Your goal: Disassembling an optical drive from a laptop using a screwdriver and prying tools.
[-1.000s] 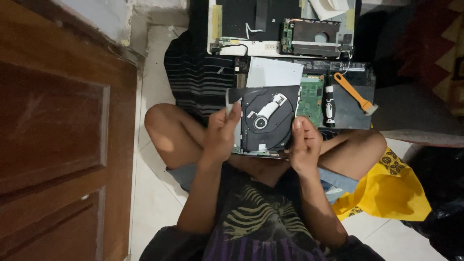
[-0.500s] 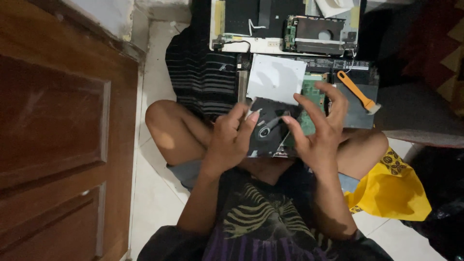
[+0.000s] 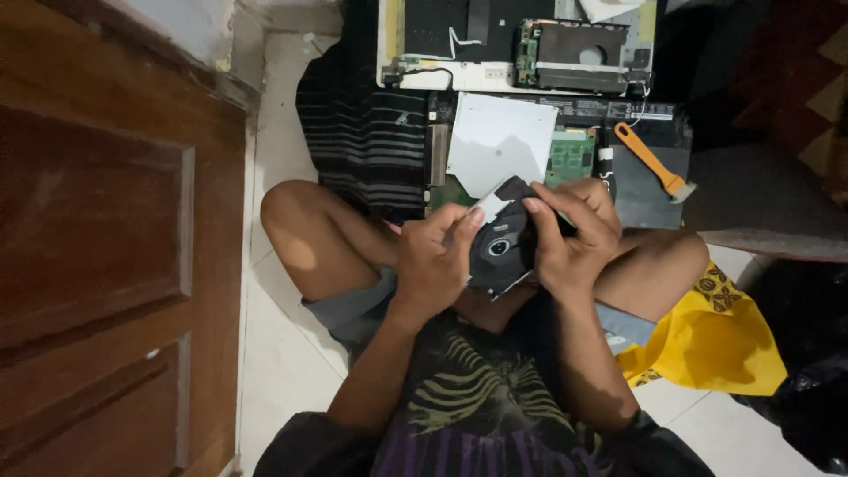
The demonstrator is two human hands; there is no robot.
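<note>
We hold the black optical drive (image 3: 500, 250) over our crossed legs, tilted, its round hub facing up. Our left hand (image 3: 433, 261) grips its near edge, fingers (image 3: 468, 221) closed on it; our right hand (image 3: 572, 237) clamps the far side. We judge we are mid-way through taking the drive apart; next calls for steady prying at its seam. Beyond lie its grey cover plate (image 3: 499, 141), the opened laptop base (image 3: 645, 168) and an orange pry tool (image 3: 652, 161) on the floor.

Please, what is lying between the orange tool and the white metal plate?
In the head view, a green circuit board lies between the orange tool and the white metal plate, with a small white cylindrical part beside the tool.
</note>
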